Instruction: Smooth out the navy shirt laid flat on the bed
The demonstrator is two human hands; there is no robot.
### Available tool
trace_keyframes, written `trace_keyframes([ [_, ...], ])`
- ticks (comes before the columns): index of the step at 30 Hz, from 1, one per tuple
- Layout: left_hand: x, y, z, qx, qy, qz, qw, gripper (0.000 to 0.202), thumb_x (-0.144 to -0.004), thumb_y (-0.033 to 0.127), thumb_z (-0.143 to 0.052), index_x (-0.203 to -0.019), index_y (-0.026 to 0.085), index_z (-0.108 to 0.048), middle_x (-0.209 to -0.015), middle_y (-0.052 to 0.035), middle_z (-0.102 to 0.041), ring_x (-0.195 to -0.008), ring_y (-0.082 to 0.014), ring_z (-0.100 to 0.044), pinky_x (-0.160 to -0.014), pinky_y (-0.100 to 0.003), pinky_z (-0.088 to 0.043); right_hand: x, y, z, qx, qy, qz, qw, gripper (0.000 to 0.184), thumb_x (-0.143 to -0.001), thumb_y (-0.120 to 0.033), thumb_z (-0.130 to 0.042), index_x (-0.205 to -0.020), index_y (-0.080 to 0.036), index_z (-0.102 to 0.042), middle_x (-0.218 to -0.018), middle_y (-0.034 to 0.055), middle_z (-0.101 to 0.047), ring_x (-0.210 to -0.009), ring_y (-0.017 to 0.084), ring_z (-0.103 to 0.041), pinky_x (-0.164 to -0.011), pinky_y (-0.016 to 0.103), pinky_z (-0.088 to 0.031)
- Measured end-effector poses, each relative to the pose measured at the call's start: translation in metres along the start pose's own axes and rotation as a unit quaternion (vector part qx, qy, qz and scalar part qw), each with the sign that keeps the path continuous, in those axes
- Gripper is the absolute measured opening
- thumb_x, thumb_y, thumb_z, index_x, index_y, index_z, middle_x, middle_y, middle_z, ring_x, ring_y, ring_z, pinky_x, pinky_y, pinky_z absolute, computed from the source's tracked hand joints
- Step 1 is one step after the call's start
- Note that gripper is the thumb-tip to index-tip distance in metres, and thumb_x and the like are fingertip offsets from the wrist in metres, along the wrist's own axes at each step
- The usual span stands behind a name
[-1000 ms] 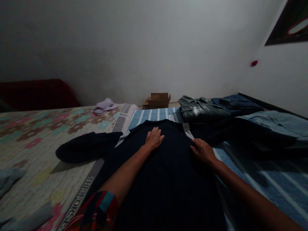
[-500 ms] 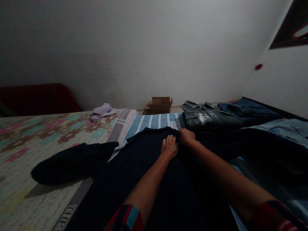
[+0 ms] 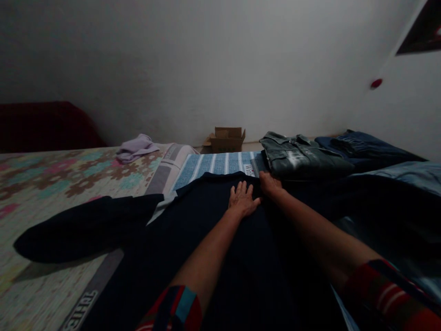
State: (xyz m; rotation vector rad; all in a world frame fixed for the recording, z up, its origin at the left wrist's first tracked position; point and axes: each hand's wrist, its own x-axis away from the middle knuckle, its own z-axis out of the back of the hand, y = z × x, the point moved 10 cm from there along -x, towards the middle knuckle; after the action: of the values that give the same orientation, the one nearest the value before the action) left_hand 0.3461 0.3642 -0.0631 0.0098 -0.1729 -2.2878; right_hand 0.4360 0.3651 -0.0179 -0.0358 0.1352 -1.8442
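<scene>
A dark navy long-sleeved shirt lies spread out in front of me, its collar end away from me and its sleeves out to both sides. My left hand rests flat on its upper part, fingers spread. Just to the right, my right hand grips the shirt at its upper right edge with the fingers curled in. Past that hand sits a folded dark green jacket, close to the shirt's right shoulder.
Beneath lie a floral bedcover and a blue striped cloth. A lilac cloth is crumpled at the back left. Behind the far edge stands a cardboard box. Folded jeans lie at the back right.
My left hand's fingers have spread wider on the shirt, the thumb now stretched to the right. My right hand keeps its hold at the edge. The view has shifted slightly.
</scene>
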Motion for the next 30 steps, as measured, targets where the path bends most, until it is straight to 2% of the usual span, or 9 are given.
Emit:
trace_keyframes([
  [4,-0.001,0.002,0.003,-0.010,-0.010,-0.005,1.000,0.072,-0.085,0.063,-0.022,-0.142,0.018,-0.028,-0.151,-0.0114,-0.018,-0.139,-0.0295,-0.008,-0.108,-0.052,-0.010,0.012,-0.003,0.013,0.010,0.016,0.001,1.000,0.029,-0.088,-0.015,-0.042,-0.116,-0.016,-0.050,-0.114,0.0173,-0.056,-0.099,0.025,-0.060,-0.079,0.035,-0.045],
  [8,-0.006,0.009,0.013,-0.014,-0.017,-0.003,1.000,0.065,-0.084,0.060,-0.034,-0.136,0.020,-0.037,-0.149,-0.0124,-0.025,-0.136,-0.0347,-0.018,-0.105,-0.055,-0.018,0.052,-0.003,0.027,0.013,0.025,0.028,0.999,0.026,-0.088,-0.019,-0.043,-0.113,-0.020,-0.050,-0.117,0.0116,-0.053,-0.098,0.023,-0.059,-0.075,0.031,-0.045],
  [10,-0.012,0.015,0.020,-0.014,-0.006,-0.004,1.000,0.061,-0.084,0.055,-0.038,-0.131,0.016,-0.042,-0.147,-0.0163,-0.028,-0.134,-0.0352,-0.024,-0.104,-0.053,-0.021,0.084,0.008,0.033,0.005,0.029,0.031,0.999,0.024,-0.088,-0.024,-0.043,-0.110,-0.022,-0.052,-0.114,0.0091,-0.055,-0.097,0.022,-0.059,-0.074,0.029,-0.044],
  [13,-0.020,0.028,0.024,-0.012,0.012,-0.016,1.000,0.054,-0.088,0.048,-0.035,-0.128,0.012,-0.042,-0.146,-0.0167,-0.028,-0.135,-0.0288,-0.023,-0.106,-0.045,-0.020,0.142,0.038,0.040,-0.033,0.039,0.003,0.999,0.022,-0.087,-0.028,-0.044,-0.104,-0.022,-0.057,-0.103,0.0066,-0.061,-0.091,0.021,-0.061,-0.071,0.028,-0.043],
  [18,-0.030,0.033,0.007,-0.006,-0.006,-0.022,1.000,0.063,-0.090,0.053,-0.023,-0.138,0.012,-0.030,-0.151,-0.0143,-0.018,-0.138,-0.0276,-0.013,-0.108,-0.049,-0.016,0.248,0.077,0.031,-0.133,0.007,-0.089,0.987,0.020,-0.085,-0.037,-0.047,-0.096,-0.025,-0.059,-0.071,0.0009,-0.066,-0.068,0.019,-0.064,-0.060,0.028,-0.042],
  [21,-0.032,0.030,0.002,-0.007,-0.013,-0.017,1.000,0.065,-0.090,0.054,-0.022,-0.139,0.012,-0.027,-0.151,-0.0138,-0.018,-0.139,-0.0283,-0.011,-0.108,-0.050,-0.015,0.305,0.072,0.015,-0.187,-0.030,-0.109,0.976,0.028,-0.088,-0.044,-0.041,-0.099,-0.024,-0.057,-0.062,-0.0005,-0.065,-0.059,0.019,-0.063,-0.051,0.028,-0.039],
  [24,-0.029,0.032,0.004,-0.009,-0.011,-0.012,1.000,0.063,-0.090,0.052,-0.024,-0.139,0.012,-0.029,-0.151,-0.0145,-0.018,-0.139,-0.0286,-0.012,-0.108,-0.050,-0.016,0.345,0.062,0.004,-0.213,-0.035,-0.121,0.969,0.037,-0.087,-0.051,-0.040,-0.109,-0.024,-0.053,-0.059,-0.0018,-0.065,-0.053,0.018,-0.063,-0.048,0.026,-0.038],
  [27,-0.020,0.042,0.009,-0.009,-0.002,-0.015,1.000,0.061,-0.091,0.051,-0.022,-0.137,0.012,-0.032,-0.151,-0.0147,-0.019,-0.139,-0.0278,-0.012,-0.108,-0.048,-0.016,0.368,0.058,0.001,-0.207,-0.039,-0.137,0.968,0.049,-0.084,-0.057,-0.042,-0.118,-0.022,-0.049,-0.061,-0.0008,-0.066,-0.052,0.018,-0.063,-0.048,0.026,-0.040],
  [30,-0.010,0.056,0.010,-0.005,-0.001,-0.025,1.000,0.060,-0.092,0.051,-0.020,-0.136,0.012,-0.033,-0.150,-0.0139,-0.020,-0.138,-0.0268,-0.014,-0.108,-0.047,-0.017,0.374,0.047,0.004,-0.192,-0.072,-0.126,0.971,0.057,-0.083,-0.057,-0.043,-0.125,-0.019,-0.046,-0.067,0.0021,-0.069,-0.057,0.021,-0.065,-0.051,0.028,-0.041],
])
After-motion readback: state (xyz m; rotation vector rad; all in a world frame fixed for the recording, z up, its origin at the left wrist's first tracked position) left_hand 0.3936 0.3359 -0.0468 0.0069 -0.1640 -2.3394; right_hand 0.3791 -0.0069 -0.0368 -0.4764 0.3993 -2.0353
